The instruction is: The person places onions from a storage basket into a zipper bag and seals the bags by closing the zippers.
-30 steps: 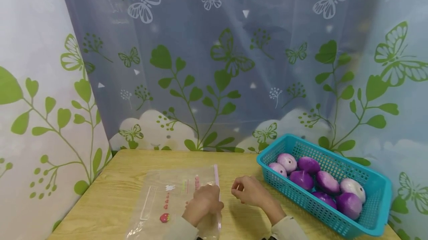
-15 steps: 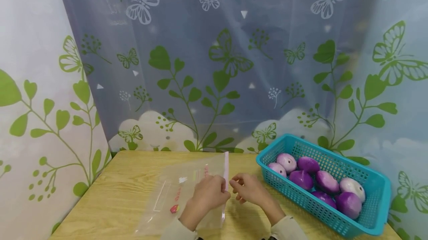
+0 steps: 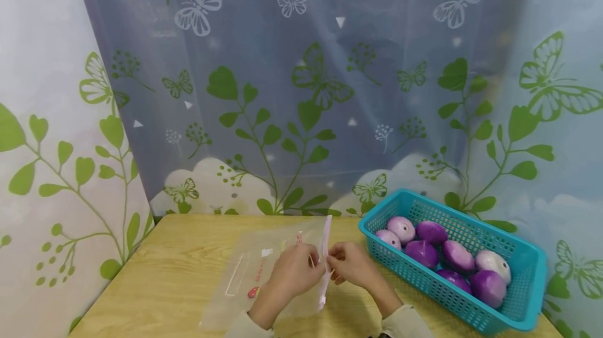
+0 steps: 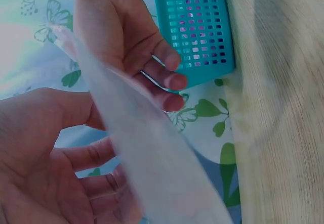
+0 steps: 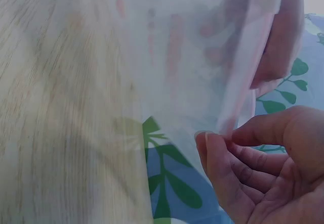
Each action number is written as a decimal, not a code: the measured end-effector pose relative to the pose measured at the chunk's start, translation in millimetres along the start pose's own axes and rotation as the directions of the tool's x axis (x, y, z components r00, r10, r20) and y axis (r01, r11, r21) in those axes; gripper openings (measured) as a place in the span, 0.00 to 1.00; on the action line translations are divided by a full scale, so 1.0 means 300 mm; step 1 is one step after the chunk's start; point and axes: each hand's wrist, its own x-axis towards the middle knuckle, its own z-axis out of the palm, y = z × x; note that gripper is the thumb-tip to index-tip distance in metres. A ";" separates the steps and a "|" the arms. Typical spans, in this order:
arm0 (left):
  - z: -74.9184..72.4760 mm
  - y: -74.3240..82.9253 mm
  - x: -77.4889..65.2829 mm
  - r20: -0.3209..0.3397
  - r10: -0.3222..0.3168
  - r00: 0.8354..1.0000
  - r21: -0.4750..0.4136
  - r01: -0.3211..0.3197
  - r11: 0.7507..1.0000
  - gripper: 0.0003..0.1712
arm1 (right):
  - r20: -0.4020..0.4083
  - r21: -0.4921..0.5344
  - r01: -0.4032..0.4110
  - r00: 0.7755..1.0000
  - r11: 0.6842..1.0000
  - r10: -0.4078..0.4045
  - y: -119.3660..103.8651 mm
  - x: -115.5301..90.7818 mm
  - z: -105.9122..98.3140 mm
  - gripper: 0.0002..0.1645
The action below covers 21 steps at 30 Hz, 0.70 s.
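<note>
A clear plastic zip bag (image 3: 270, 270) with red strawberry print and a pink zip edge is lifted at its right side, sloping down to the table. My left hand (image 3: 296, 270) pinches the bag close to the zip edge, thumb on one side and fingers on the other. Facing it, my right hand (image 3: 350, 266) pinches the zip edge itself; in the right wrist view the thumb and forefinger (image 5: 217, 150) meet at the film. The bag film (image 4: 147, 148) stands between both hands in the left wrist view.
A turquoise perforated basket (image 3: 452, 288) stands at the right of the wooden table (image 3: 155, 265), close beside my right arm. Several purple and pale onions (image 3: 421, 253) lie in it. A printed curtain (image 3: 264, 134) hangs behind the table.
My left hand has raised the bag's zip edge off the table and brought it right. My right hand, previously apart from the bag, now pinches that edge.
</note>
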 end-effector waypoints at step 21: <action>-0.030 0.018 0.067 -0.123 0.051 0.991 0.103 -0.039 0.994 0.08 | -0.061 -0.065 -0.069 0.996 0.996 0.065 -0.048 0.010 0.011 0.09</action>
